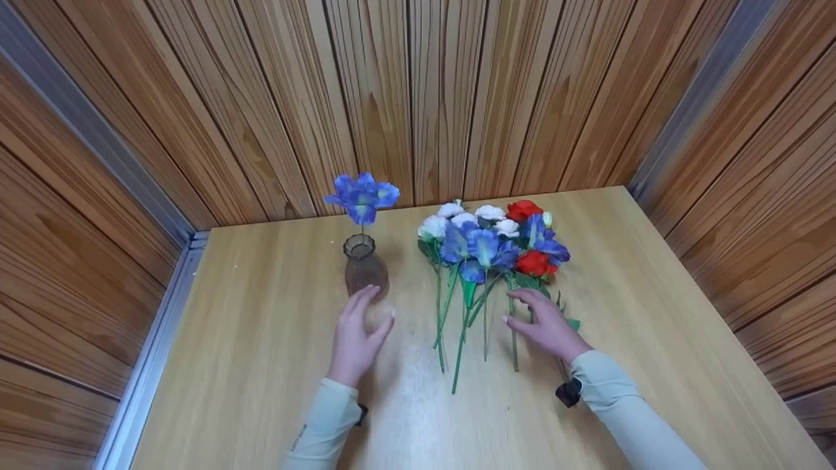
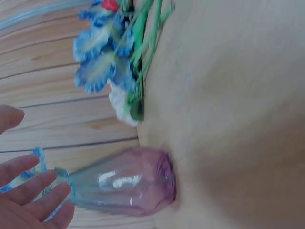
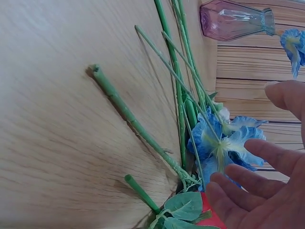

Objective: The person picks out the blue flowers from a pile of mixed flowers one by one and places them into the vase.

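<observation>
Tinted glass vase (image 1: 365, 269), one blue flower held: judged fragile, slippery; best grasped at body. Left hand (image 1: 356, 336) spread beside it; right hand (image 1: 544, 325) laid flat, empty, on artificial stems (image 1: 457, 326).

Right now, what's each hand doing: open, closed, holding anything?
Left hand: open, fingers straight, beside the glass vase, holding nothing.
Right hand: open, fingers spread over the flower stems, gripping nothing.
</observation>
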